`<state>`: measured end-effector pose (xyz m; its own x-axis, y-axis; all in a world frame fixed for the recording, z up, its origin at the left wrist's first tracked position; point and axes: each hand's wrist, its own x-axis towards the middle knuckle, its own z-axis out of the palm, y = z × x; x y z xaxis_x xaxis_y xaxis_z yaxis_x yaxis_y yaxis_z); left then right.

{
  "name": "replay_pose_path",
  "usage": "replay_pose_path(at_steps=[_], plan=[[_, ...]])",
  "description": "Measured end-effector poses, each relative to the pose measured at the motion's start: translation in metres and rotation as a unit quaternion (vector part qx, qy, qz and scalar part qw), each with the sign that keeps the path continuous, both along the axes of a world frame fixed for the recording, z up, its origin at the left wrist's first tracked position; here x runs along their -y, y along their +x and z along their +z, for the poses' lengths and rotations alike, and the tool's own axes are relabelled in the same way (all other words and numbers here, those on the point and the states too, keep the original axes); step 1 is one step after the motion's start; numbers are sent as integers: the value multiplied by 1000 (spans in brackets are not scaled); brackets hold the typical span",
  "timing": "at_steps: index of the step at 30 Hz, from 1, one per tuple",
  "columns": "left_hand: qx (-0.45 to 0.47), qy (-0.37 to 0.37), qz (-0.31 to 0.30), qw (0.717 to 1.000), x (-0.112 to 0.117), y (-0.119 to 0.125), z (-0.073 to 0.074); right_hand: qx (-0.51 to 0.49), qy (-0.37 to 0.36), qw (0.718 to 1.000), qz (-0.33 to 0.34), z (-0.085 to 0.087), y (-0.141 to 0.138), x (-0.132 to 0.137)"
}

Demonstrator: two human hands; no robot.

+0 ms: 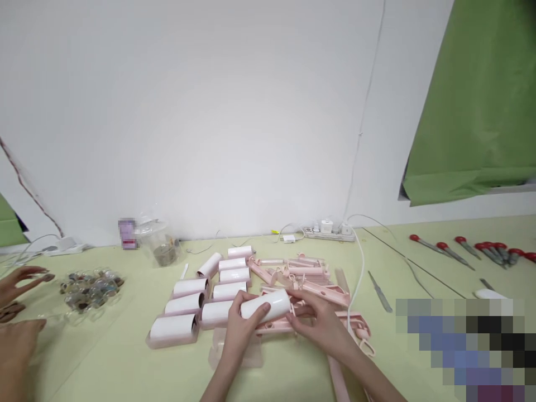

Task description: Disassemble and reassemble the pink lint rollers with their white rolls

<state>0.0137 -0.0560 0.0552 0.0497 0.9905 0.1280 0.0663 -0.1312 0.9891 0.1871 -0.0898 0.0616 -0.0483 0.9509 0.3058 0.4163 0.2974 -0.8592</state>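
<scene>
A white lint-roller roll [272, 304] lies tilted across both hands, its right end raised. My left hand [240, 324] is closed round its left part, thumb on top. At the other end my right hand [320, 321] pinches a small pink plastic piece against the roll; the fingers partly hide it. Behind and below the hands is a heap of pink plastic roller handles and frames [326, 293]. On the left, several white rolls [173, 329] stand in rows, some in pale pink covers. Under my left forearm lies a clear plastic cover [251, 357].
Another person's hands [19, 335] work at the left by a pile of small round clear pieces [90, 287]. A plastic tub [161, 245] and power strip [329, 234] stand by the wall. A cable [358, 279] crosses the table near red-handled tools [456, 254] and a grey blade [380, 293].
</scene>
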Motion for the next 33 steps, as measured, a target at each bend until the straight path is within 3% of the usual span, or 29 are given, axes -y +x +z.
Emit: replay_pose_path(at_steps=[6, 11, 15, 23, 27, 33], plan=[[-89, 18, -80, 993, 3, -14, -3, 117, -24, 991, 58, -1, 2, 10], [-158, 65, -57, 984, 5, -17, 3, 112, -5, 987, 115, -2, 5, 7], [-196, 90, -45, 976, 4, -17, 5, 98, -8, 988, 117, -3, 5, 7], [-197, 266, -52, 942, -6, -38, 4, 74, 54, 988, 121, 7, -1, 7], [-188, 230, -72, 952, -8, -42, 6, 62, 29, 992, 106, 8, 2, 11], [-112, 139, -102, 979, -5, -37, 10, -60, -81, 979, 176, 4, 12, 14]])
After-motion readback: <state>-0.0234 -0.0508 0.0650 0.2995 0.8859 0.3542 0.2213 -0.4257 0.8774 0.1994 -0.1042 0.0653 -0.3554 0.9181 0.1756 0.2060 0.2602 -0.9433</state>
